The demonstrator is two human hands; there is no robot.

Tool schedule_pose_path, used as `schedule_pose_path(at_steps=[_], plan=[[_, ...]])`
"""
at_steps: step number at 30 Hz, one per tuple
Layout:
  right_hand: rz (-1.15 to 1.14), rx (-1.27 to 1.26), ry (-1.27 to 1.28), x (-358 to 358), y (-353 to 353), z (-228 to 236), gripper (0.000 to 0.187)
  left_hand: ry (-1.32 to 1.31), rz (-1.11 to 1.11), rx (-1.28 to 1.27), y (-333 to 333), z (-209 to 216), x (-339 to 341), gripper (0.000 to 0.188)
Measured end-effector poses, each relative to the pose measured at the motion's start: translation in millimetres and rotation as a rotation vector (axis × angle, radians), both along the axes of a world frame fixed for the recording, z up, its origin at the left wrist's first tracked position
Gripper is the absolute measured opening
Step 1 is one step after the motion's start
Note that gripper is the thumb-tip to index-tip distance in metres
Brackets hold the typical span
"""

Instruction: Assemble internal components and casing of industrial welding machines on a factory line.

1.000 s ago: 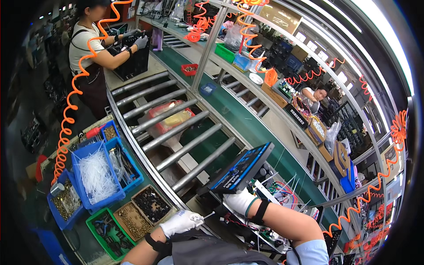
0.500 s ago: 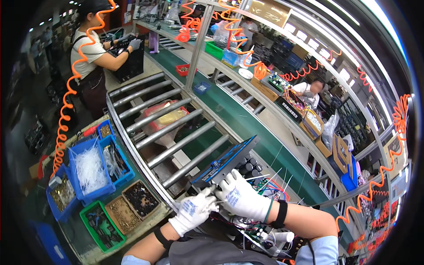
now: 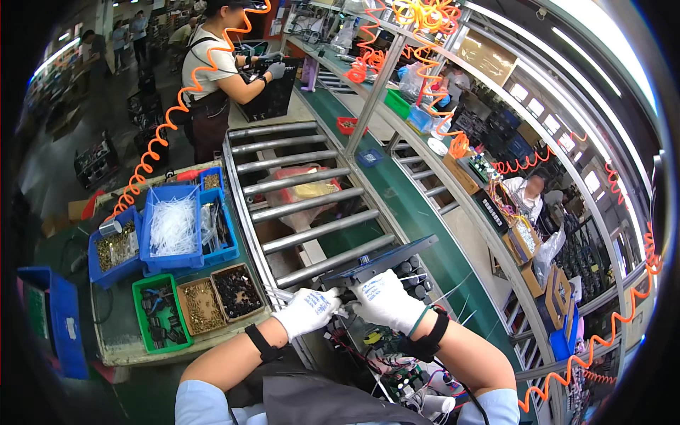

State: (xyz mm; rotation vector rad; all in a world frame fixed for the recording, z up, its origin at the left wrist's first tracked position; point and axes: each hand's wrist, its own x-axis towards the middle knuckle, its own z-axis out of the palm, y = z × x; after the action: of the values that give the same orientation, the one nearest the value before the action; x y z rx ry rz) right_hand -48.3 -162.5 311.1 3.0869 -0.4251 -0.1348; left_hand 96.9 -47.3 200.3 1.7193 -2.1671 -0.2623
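Observation:
My left hand, in a white glove, is closed with its fingertips pinched together. A pale thin strip shows beside its knuckles; what it holds is hidden. Close by on the right, my gloved right hand is also closed, its fingers curled in at the lower edge of a dark flat panel. I cannot make out what lies in those fingers. The panel stands tilted just beyond both hands. Below and right of the hands is an open unit with circuit boards and wires.
On the left bench stand a blue bin of white cable ties, a blue bin of brass-coloured parts, a green tray and boxes of small parts. A roller conveyor lies ahead. A co-worker stands at the far left.
The view has swung left, so the surroundings sit further right. The panel appears at a flatter angle, its blue face less visible. Both hands stay close together at its lower edge.

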Motion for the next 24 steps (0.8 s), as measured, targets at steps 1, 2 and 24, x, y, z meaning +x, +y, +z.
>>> schedule_pose_path(at_steps=[1, 2, 24], plan=[[0.056, -0.031, -0.067, 1, 0, -4, 0.040, -0.025, -0.010, -0.030, 0, 0, 3, 0.016], [0.118, -0.071, -0.180, 1, 0, -7, 0.042, -0.018, -0.037, -0.054, -1, -1, 7, 0.017], [-0.235, 0.231, -0.207, 3, 22, 5, 0.007, -0.067, -0.228, -0.085, -14, -10, 32, 0.030]])
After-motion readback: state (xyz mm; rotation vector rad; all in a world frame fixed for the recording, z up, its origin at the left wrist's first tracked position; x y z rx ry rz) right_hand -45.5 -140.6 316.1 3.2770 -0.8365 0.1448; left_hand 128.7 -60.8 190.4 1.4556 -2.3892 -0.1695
